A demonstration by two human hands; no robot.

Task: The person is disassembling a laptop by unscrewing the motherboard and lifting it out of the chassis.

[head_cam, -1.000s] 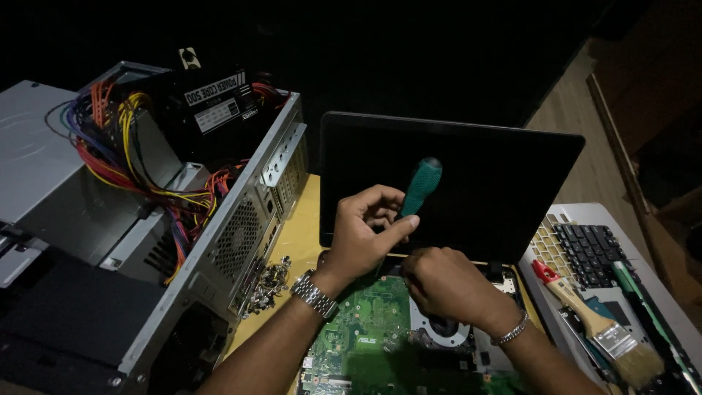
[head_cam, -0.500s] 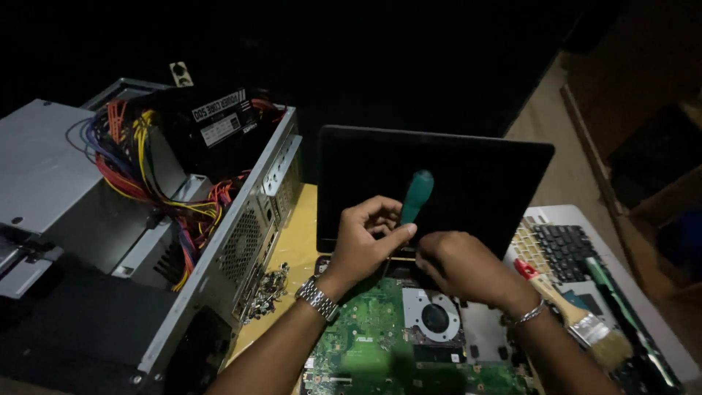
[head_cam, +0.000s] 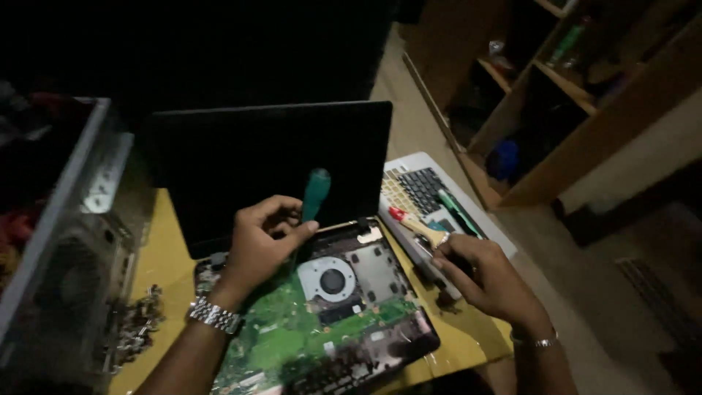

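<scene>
Green circuit board [head_cam: 292, 333] lies exposed in one opened black laptop base [head_cam: 344, 322], which sits on the yellow counter [head_cam: 164, 256] with its dark lid [head_cam: 270, 164] upright behind. One round cooling fan [head_cam: 330, 280] remains seated beside the board; the cover over the internals is already off, while board and fan appear still mounted, so disassembly looks partway done. The left hand [head_cam: 259, 245] has its fingers curled tight around one teal-handled screwdriver [head_cam: 314, 194], held upright over the base near the hinge. The right hand [head_cam: 486, 274] rests at the base's right edge, fingers bent downward; whether they pinch anything cannot be told. One grey detached keyboard panel [head_cam: 428, 194] lies to the right, bearing one red-handled brush [head_cam: 417, 227]. Loose small screws [head_cam: 139, 329], too dim to count, lie beside one grey desktop computer case [head_cam: 66, 234].
</scene>
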